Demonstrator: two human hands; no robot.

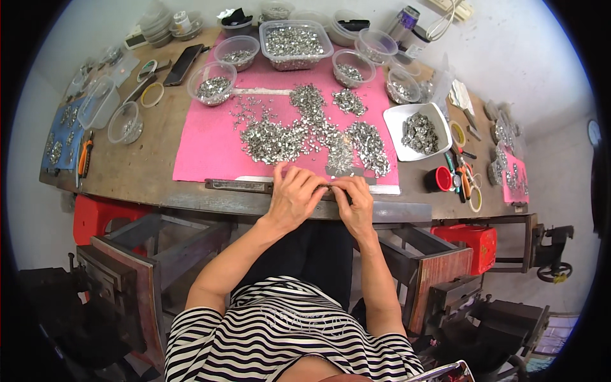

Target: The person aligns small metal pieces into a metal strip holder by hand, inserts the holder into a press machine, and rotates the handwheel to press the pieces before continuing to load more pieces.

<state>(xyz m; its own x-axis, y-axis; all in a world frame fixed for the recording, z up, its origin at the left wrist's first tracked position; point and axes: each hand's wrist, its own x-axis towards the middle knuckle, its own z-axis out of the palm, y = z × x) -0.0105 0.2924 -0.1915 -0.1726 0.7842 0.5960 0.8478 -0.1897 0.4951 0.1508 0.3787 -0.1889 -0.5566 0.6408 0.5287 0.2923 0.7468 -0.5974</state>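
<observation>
At the table's front edge, my left hand (293, 197) and my right hand (354, 202) meet over a long dark metal bar (238, 185). The fingertips of both are pinched together close to each other; whatever small thing they hold is hidden. Just beyond my fingers, a heap of small shiny metal pieces (340, 159) lies on a grey patch of the pink mat (197, 149). Larger heaps of silvery metal pieces (273, 141) spread to the left and farther back.
Behind the heaps stands a rectangular plastic tub (298, 64) of metal pieces, among several round clear bowls (212, 97). To the right are a white dish (396, 127), a red cup (438, 179) and pliers (466, 184). Orange-handled pliers (85, 156) lie far left.
</observation>
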